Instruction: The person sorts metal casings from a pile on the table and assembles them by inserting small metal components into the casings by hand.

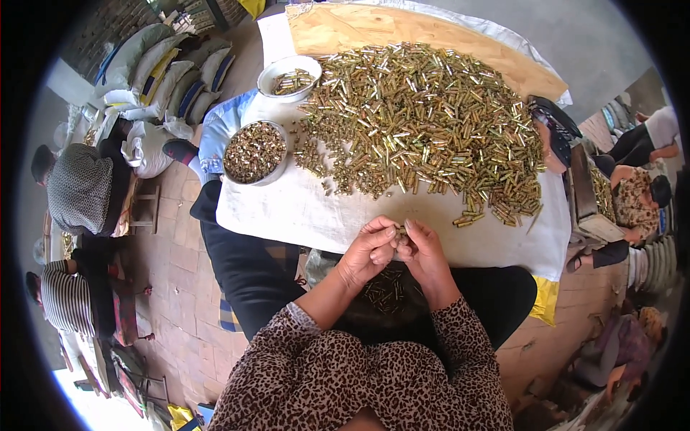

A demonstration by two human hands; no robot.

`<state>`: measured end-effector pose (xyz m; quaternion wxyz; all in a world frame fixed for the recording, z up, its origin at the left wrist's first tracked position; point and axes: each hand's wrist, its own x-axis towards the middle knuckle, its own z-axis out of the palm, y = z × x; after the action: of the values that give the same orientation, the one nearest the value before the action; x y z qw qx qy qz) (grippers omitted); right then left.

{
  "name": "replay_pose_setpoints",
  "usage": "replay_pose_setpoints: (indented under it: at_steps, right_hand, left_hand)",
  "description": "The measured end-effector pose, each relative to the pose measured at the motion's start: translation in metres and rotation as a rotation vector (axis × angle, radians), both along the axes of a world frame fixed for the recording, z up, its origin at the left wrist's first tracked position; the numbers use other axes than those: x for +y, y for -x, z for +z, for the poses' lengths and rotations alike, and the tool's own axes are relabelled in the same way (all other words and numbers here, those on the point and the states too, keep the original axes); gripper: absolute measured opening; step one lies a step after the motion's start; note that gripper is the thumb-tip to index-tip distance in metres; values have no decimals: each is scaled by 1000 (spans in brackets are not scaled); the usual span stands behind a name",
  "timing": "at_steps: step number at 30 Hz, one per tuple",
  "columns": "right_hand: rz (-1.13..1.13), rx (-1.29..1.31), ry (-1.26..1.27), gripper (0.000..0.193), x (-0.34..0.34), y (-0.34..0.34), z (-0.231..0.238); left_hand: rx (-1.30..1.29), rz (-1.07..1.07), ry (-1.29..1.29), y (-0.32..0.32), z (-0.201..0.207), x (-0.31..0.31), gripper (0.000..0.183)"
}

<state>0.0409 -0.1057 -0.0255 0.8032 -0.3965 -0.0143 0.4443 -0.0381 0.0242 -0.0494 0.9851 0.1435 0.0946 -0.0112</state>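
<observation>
In front of my body, just off the near edge of the cloth-covered table, my two hands meet with fingertips together. My left hand (pixel 369 251) is closed in a pinch, and so is my right hand (pixel 425 256). Between them they hold a small brass-coloured metal piece (pixel 401 230), mostly hidden by the fingers. Beyond the hands, a big heap of short brass-coloured metal sleeves (pixel 431 122) covers the white cloth (pixel 302 212). Smaller loose metal bits (pixel 316 154) lie along its left side. Below my wrists, more of these pieces lie in a dark container (pixel 388 291) between my legs.
At the table's left stand a white bowl of small metal bits (pixel 254 152) and a white bowl holding sleeves (pixel 293 77). A wooden board (pixel 402 32) borders the far side. Other people sit working at left and right. Filled sacks (pixel 154 75) are stacked at the far left.
</observation>
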Motion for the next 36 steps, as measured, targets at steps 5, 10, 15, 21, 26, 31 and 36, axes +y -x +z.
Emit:
replay_pose_setpoints:
  at_steps: [5, 10, 15, 21, 26, 31, 36]
  right_hand:
    - [83, -251, 290, 24, -12, -6, 7]
    - [43, -800, 731, 25, -16, -56, -10]
    - [-190, -1752, 1143, 19, 25, -87, -25]
    - [-68, -1698, 1253, 29, 32, -87, -21]
    - [-191, -1607, 1009, 33, 1, -83, -35]
    - [70, -442, 485, 27, -21, -61, -12]
    - [74, -413, 406, 25, -40, -40, 4]
  left_hand:
    - [29, -33, -84, 10, 9, 11, 7]
    - [61, -535, -984, 11, 57, 30, 9]
    - [-171, 437, -2041, -46, 5, 34, 7]
    - [44, 277, -2377, -71, -7, 35, 5]
    - [158, 252, -2340, -62, -8, 32, 7]
    - [151, 188, -2297, -63, -8, 38, 8]
    - [182, 107, -2309, -61, -8, 43, 8]
